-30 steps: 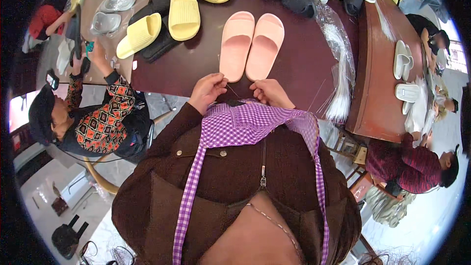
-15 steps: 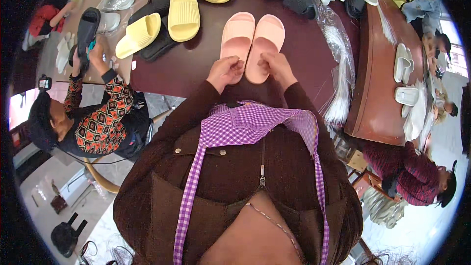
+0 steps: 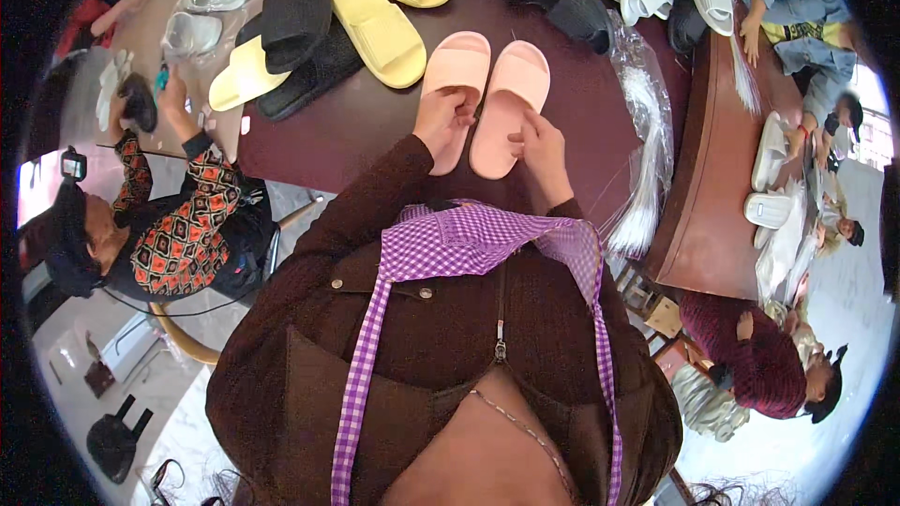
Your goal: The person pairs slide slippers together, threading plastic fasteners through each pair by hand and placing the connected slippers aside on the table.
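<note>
Head view: your hands are apart, one at each slide of a pink pair on the dark red tabletop [image 3: 581,131] right in front of you. Your left hand [image 3: 444,122] curls over the left pink slide [image 3: 461,61], just near of its strap; your right hand [image 3: 544,152] has bent fingers at the right pink slide [image 3: 517,70], over its footbed. Whether either hand pinches anything, you cannot tell from here. Both slides lie sole-down, toes far and heels near, probably so their openings face you and each hand reaches its own. The yellow slides [image 3: 380,37] and black slides [image 3: 298,19] sit far left, and the bagged white strands [image 3: 645,150] right, apparently leaving your middle working space free while keeping the strands within reach.
</note>
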Tool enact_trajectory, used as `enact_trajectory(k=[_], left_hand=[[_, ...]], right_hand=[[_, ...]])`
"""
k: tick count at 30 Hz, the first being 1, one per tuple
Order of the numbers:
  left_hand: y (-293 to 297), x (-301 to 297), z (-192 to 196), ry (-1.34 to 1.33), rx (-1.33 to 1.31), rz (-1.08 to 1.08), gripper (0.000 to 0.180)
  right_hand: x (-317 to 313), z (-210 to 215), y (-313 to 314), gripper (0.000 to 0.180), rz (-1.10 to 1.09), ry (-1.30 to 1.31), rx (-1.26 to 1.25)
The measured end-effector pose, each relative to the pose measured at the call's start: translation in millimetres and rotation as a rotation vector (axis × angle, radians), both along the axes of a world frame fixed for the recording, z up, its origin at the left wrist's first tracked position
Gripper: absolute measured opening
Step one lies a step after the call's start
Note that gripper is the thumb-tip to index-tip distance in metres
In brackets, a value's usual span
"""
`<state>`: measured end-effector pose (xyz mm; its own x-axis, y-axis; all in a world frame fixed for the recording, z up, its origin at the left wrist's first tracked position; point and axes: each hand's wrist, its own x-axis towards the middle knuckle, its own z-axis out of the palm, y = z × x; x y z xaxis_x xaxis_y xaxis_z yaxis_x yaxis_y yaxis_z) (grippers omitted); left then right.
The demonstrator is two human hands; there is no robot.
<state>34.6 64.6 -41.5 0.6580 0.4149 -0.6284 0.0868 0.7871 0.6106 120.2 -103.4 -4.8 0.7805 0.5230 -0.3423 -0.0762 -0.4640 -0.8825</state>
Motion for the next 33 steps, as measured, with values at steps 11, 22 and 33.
enact_trajectory(k=[11,22,33], left_hand=[[0,10,-11,-0.095,-0.109,0.071,0.010],[-8,14,23,-0.081,-0.097,0.171,0.010],[-7,12,19,-0.173,0.042,0.139,0.011]], right_hand=[[93,0,16,0.021,0.202,-0.684,-0.184],[139,-43,83,0.020,0.138,-0.737,-0.184],[110,-37,160,0.018,0.688,-0.368,0.036]])
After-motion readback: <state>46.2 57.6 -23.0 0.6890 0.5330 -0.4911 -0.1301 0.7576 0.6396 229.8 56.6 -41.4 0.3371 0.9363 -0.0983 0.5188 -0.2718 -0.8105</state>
